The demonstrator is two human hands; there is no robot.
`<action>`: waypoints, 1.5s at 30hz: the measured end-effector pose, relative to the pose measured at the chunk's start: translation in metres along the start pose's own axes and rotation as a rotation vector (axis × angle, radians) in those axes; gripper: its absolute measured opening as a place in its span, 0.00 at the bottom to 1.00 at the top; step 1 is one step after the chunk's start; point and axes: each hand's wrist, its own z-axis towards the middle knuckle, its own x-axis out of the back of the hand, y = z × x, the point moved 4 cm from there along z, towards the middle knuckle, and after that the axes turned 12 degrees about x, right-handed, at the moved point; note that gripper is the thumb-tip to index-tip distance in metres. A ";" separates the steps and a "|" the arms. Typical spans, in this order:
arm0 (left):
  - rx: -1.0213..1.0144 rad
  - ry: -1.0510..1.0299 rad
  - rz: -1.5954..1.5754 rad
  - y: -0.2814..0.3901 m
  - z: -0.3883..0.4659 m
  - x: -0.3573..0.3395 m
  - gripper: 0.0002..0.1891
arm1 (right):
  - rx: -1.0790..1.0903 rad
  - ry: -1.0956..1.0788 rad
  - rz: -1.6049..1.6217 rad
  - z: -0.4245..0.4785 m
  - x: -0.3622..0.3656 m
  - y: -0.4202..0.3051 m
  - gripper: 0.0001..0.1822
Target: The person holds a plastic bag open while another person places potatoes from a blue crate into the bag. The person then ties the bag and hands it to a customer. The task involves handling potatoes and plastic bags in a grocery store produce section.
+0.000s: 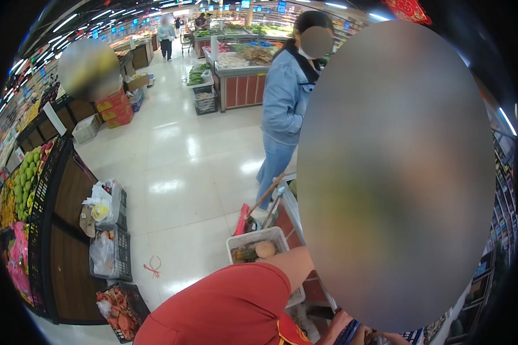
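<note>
A red short sleeve (pixel 224 297) fills the lower middle, and its bare arm (pixel 293 263) reaches right, passing behind a large blurred patch that hides its far end. At the bottom edge, a bare forearm (pixel 337 325) and parts of hands (pixel 361 335) show beside dark blue material (pixel 346 333). These hands are cut off by the frame and the blur, so I cannot tell which are mine or what they hold. Beyond the arm stands a white plastic crate (pixel 259 233) containing a round tan item (pixel 265 249) and darker produce.
A person in a denim jacket (pixel 282 99) stands beyond the arm. A broom with a wooden handle (pixel 265 194) leans by the counter. Along the left fruit stand (pixel 75 258) are black crates (pixel 123 254). A red tie (pixel 153 267) lies on the tiled floor (pixel 185 172).
</note>
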 end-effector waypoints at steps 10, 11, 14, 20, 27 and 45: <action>-0.425 -0.219 -0.487 -0.024 0.012 -0.025 0.16 | -0.007 -0.037 -0.023 -0.002 0.000 -0.028 0.13; -0.504 -0.180 -0.299 -0.011 -0.009 -0.005 0.19 | -0.046 -0.041 -0.074 -0.004 0.006 -0.015 0.14; -0.515 -0.195 -0.317 -0.004 -0.012 0.014 0.19 | 0.006 -0.039 -0.051 0.005 0.004 -0.025 0.17; -0.508 -0.130 -0.340 -0.008 -0.015 0.026 0.22 | -0.003 0.004 -0.010 -0.003 0.006 -0.036 0.17; -0.519 -0.126 -0.265 -0.006 -0.011 0.027 0.23 | 0.023 -0.013 -0.037 -0.001 0.008 -0.040 0.19; -0.525 -0.108 -0.279 -0.009 0.018 0.014 0.23 | 0.028 -0.004 -0.042 0.019 -0.002 -0.022 0.18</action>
